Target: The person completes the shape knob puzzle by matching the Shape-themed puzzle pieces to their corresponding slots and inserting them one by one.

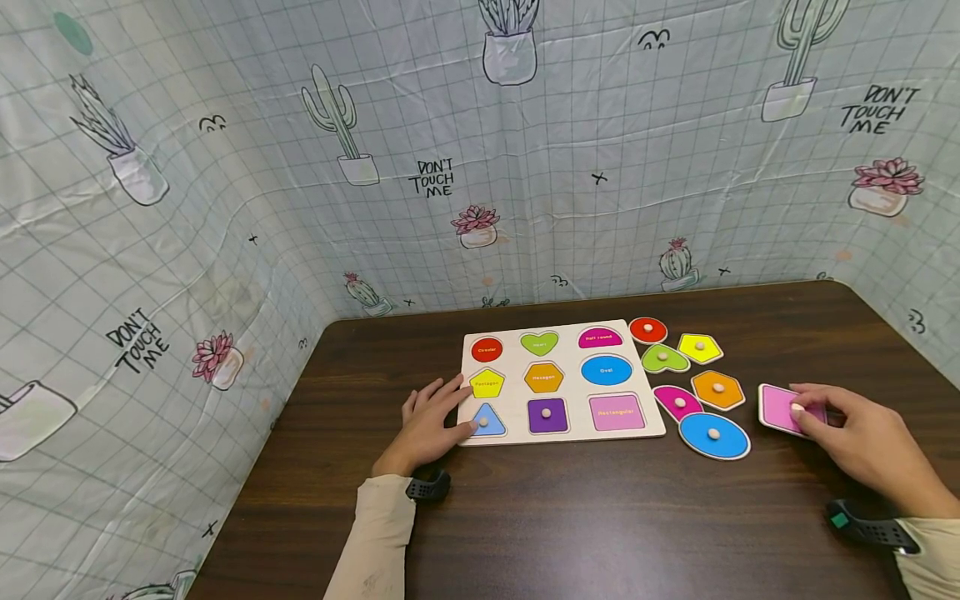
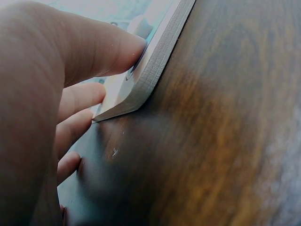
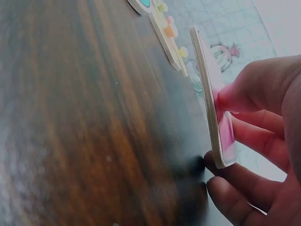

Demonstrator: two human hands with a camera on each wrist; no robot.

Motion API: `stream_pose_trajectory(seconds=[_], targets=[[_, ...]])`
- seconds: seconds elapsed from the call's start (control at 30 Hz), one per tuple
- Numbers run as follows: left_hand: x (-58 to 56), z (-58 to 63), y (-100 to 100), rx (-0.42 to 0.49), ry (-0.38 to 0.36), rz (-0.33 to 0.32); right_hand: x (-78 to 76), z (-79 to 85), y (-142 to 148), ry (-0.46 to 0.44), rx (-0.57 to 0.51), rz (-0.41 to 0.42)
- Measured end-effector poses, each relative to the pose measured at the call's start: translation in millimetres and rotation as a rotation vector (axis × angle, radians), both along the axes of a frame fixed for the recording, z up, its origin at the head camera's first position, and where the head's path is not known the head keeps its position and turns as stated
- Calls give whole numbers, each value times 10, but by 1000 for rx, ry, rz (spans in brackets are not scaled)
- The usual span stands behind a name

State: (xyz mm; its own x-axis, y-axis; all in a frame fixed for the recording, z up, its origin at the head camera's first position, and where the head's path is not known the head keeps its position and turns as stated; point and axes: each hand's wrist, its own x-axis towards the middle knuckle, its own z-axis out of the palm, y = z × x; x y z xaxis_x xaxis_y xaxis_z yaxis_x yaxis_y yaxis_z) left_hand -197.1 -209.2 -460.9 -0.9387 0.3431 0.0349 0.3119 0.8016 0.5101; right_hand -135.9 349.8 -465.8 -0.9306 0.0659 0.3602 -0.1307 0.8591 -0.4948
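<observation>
A white shape puzzle board point(image 1: 506, 407) lies on the dark wooden table. My left hand point(image 1: 429, 425) rests on its lower left corner, thumb on the blue triangle piece point(image 1: 489, 422) and fingers spread over the left edge. A purple square piece point(image 1: 553, 421) with a knob sits in its place on the board. Off to the right, my right hand point(image 1: 873, 437) holds the pink rectangle piece point(image 1: 776, 407) by its knob and edge. In the right wrist view the pink rectangle piece point(image 3: 207, 94) is tilted, its near edge raised off the table.
Between the board and my right hand lie a red circle point(image 1: 637, 330), a green heart point(image 1: 675, 363), a yellow pentagon point(image 1: 708, 340), an orange hexagon point(image 1: 727, 398), a magenta half round point(image 1: 670, 397) and a blue oval point(image 1: 731, 447). A patterned cloth point(image 1: 540, 208) hangs behind the table.
</observation>
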Motion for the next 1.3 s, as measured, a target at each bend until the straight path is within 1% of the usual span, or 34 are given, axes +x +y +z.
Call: stream_pose_trajectory(seconds=[0.2,0.37,0.67,0.9,1.1,1.3], targets=[[3,-1,1,-2,-1,-2,3,11,-13,-9,-8,5],[3,2,-1,4,1,-2,5,23,-32,2,-18,9],[14,37,15,-6,-5,3,5,13,-62,8,-22,-12],[2,21,14,-15,-6,6,9,51,-163,-17,-22,-10],[-9,9,12,-13,-7,4,23,71,-200,29,-50,6],[-9,-3,7,-12,-2,-3,21,81,-262,43,-73,38]])
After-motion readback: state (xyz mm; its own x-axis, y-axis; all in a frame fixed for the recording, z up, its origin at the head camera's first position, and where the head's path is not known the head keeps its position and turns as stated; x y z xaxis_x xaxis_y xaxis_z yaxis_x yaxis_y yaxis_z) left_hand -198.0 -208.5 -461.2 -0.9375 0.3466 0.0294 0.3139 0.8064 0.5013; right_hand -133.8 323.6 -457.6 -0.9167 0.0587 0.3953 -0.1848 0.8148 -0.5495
